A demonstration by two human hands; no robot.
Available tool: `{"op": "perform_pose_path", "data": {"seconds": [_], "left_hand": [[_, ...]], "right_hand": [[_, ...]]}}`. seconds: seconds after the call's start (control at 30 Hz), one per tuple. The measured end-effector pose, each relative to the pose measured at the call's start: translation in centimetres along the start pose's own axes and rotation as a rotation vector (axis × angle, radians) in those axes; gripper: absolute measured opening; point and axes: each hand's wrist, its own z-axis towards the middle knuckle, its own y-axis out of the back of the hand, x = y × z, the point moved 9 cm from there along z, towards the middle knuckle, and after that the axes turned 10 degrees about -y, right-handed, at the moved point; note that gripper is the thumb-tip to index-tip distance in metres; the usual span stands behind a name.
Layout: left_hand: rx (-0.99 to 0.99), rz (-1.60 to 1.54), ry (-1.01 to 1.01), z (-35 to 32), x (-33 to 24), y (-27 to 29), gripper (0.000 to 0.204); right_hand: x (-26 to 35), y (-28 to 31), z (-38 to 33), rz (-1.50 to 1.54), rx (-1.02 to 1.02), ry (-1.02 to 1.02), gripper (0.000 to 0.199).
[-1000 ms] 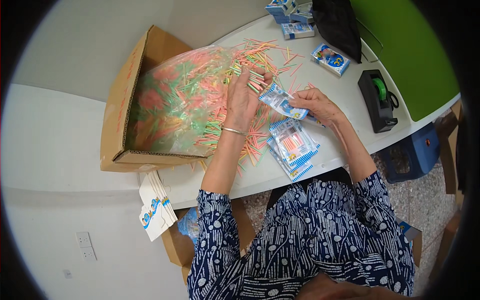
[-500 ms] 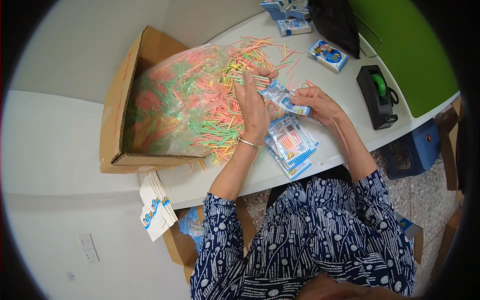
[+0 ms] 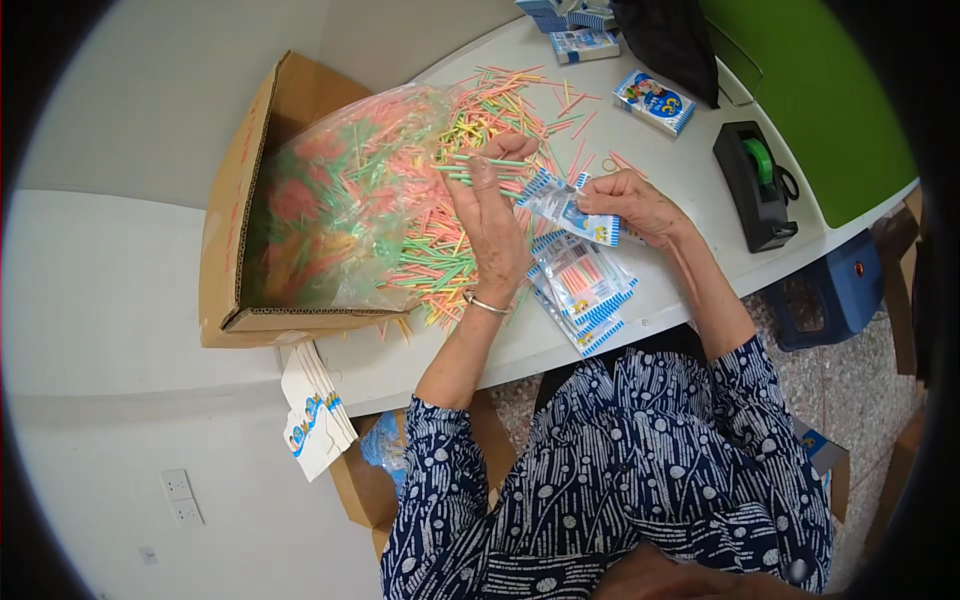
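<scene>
A small bunch of thin pink and green sticks (image 3: 462,168) lies across my left hand (image 3: 495,235), held under the thumb with the fingers curled round it. The sticks' right ends are close to a small blue-and-white plastic packet (image 3: 565,210). My right hand (image 3: 640,205) pinches that packet between thumb and fingers. Below it, several similar flat packets (image 3: 582,275) are stacked near the table edge, with pink sticks showing through the top one. Behind and left of my left hand spreads a heap of loose pink, green and yellow sticks (image 3: 435,262).
A clear plastic bag of sticks (image 3: 345,200) spills from a tipped cardboard box (image 3: 235,215). On the right stands a black tape dispenser (image 3: 745,190) with green tape. Small blue-and-white boxes (image 3: 655,102) and a black bag (image 3: 668,40) are at the back. Folded white cartons (image 3: 318,410) hang by the left edge.
My left hand has drawn a little leftward with the sticks, away from the packet. The packet in my right hand has tilted slightly and shows more of its face.
</scene>
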Motion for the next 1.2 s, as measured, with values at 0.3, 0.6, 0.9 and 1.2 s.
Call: {"op": "perform_pose_path", "data": {"seconds": [0.3, 0.6, 0.9, 1.2], "left_hand": [[0.034, 0.028, 0.05, 0.2, 0.5, 0.2, 0.043], [0.072, 0.01, 0.102, -1.3, 1.7, 0.0, 0.043], [0.078, 0.005, 0.234, -2.5, 2.8, 0.6, 0.04], [0.3, 0.197, 0.152, -1.4, 2.7, 0.6, 0.037]], "right_hand": [[-0.7, 0.2, 0.1, -0.035, -0.009, -0.007, 0.028], [-0.5, 0.2, 0.0, -0.018, -0.015, -0.005, 0.028], [0.0, -0.1, 0.2, -0.089, -0.05, 0.053, 0.03], [1.0, 0.1, -0.4, -0.197, -0.148, 0.087, 0.024]]}}
